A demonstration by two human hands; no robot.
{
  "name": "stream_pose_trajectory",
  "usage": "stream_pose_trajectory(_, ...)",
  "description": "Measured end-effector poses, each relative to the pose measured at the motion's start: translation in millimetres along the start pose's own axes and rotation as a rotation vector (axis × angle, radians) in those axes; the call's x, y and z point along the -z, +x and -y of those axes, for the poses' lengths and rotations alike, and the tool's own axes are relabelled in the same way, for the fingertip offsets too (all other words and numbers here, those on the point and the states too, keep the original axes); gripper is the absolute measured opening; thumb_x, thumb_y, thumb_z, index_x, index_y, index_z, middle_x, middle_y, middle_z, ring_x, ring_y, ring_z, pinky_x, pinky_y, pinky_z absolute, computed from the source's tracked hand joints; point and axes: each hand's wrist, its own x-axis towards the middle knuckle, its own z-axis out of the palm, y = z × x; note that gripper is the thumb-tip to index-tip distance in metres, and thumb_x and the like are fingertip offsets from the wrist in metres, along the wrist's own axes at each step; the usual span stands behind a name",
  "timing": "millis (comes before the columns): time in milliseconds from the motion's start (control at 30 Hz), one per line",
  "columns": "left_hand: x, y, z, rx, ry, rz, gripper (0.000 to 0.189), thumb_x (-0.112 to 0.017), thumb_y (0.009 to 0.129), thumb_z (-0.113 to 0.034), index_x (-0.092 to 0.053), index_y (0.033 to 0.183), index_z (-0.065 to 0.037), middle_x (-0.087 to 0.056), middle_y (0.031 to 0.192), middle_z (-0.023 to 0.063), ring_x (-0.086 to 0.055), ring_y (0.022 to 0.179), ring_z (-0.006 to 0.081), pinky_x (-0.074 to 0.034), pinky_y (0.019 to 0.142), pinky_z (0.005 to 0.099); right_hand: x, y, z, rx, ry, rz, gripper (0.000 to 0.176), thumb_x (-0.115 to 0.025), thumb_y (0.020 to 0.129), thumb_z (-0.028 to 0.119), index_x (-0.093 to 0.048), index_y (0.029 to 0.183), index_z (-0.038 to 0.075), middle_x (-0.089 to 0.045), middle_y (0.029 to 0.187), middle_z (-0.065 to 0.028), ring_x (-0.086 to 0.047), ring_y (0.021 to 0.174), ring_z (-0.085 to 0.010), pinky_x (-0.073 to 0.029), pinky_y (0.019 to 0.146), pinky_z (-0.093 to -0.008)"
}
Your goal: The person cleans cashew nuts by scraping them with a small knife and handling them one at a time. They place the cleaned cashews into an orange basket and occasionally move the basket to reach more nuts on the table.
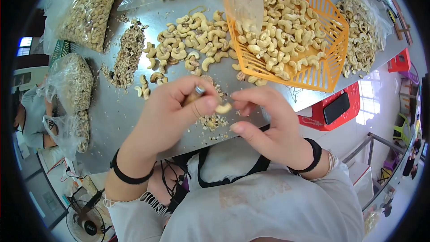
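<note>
My left hand (179, 107) is closed around a small tool with a wooden handle (193, 96) and a metal end; its working part is hidden by my fingers. A single pale cashew (223, 108) is at the tip of my left thumb. To its right is my right hand (268, 121), thumb and fingers apart with nothing seen between them. Both hands are above the metal table's near edge, over a small heap of peel crumbs (212, 122). Just beyond lies a loose pile of cashews (192, 38).
An orange plastic basket (337, 56) holds many cashews. Peel scraps (130, 54) lie to the left. Bags of nuts (92, 11) line the table's left and far sides. Broken cashews (360, 31) are heaped right. A phone (337, 108) rests on a red stool (313, 118). Another person (33, 112) is at left.
</note>
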Motion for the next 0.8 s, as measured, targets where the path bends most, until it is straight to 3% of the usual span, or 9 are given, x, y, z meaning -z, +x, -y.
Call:
stream_pose_trajectory(67,-6,-5,4,-0.024,-0.071,0.052,0.012,-0.057,0.076,-0.014,-0.055,0.080,-0.003,-0.044,0.062,-0.0063,-0.034,0.055,0.0012,-0.028,0.049,0.0159,-8,-2,-1,-0.052,0.062,0.031,0.026,-0.064,0.068,0.011,-0.053,0.090,0.004,-0.053,0.076,-0.0058,-0.050,0.062,-0.0154,-0.041,0.056,-0.0250)
stream_pose_trajectory(300,-16,-12,16,0.019,-0.210,-0.038,0.014,-0.057,0.078,-0.016,-0.052,0.079,-0.003,-0.043,0.062,-0.0066,-0.033,0.056,0.0008,-0.028,0.050,0.0148,-10,-7,-7,-0.217,0.126,0.134,0.020,-0.062,0.071,0.008,-0.052,0.086,0.002,-0.053,0.077,-0.0052,-0.050,0.061,-0.0099,-0.041,0.055,-0.0214)
stream_pose_trajectory(433,-19,-14,21,-0.033,-0.206,-0.029,0.015,-0.050,0.082,-0.015,-0.050,0.090,-0.003,-0.045,0.066,-0.0038,-0.039,0.059,0.0030,-0.031,0.052,0.0166,-10,-8,-6,-0.330,0.317,0.135,0.018,-0.061,0.073,0.009,-0.051,0.086,0.001,-0.053,0.077,-0.0025,-0.049,0.064,-0.0069,-0.041,0.056,-0.0200)
stream_pose_trajectory(500,-20,-16,21,-0.095,-0.239,-0.031,0.017,-0.046,0.084,-0.015,-0.049,0.095,-0.003,-0.046,0.068,-0.0024,-0.041,0.061,0.0042,-0.033,0.053,0.0175,-12,-6,-3,-0.462,0.636,0.056,0.016,-0.059,0.076,0.009,-0.049,0.087,0.001,-0.053,0.075,-0.0003,-0.049,0.066,-0.0050,-0.040,0.058,-0.0190)
stream_pose_trajectory(567,-19,-21,17,-0.096,-0.067,-0.023,0.024,-0.040,0.086,-0.013,-0.045,0.107,-0.002,-0.047,0.071,0.0010,-0.044,0.064,0.0062,-0.037,0.058,0.0193,-10,-4,0,-0.496,0.671,0.050,0.016,-0.058,0.076,0.009,-0.048,0.087,0.002,-0.053,0.075,0.0000,-0.049,0.067,-0.0048,-0.040,0.058,-0.0188)
stream_pose_trajectory(733,-28,-28,21,-0.237,0.007,-0.048,0.033,-0.042,0.083,-0.007,-0.040,0.116,-0.001,-0.047,0.072,0.0031,-0.044,0.062,0.0076,-0.039,0.057,0.0206,-8,-4,-2,-0.588,0.777,0.061,0.014,-0.057,0.077,0.009,-0.047,0.085,0.003,-0.053,0.074,-0.0010,-0.051,0.068,-0.0060,-0.040,0.058,-0.0192)
stream_pose_trajectory(800,-33,-28,23,-0.272,0.028,-0.047,0.036,-0.043,0.082,-0.006,-0.039,0.118,-0.001,-0.048,0.072,0.0037,-0.044,0.061,0.0080,-0.040,0.056,0.0210,-9,-3,-2,-0.517,0.898,0.056,0.013,-0.056,0.078,0.008,-0.046,0.084,0.003,-0.052,0.073,-0.0022,-0.052,0.066,-0.0083,-0.041,0.058,-0.0197)
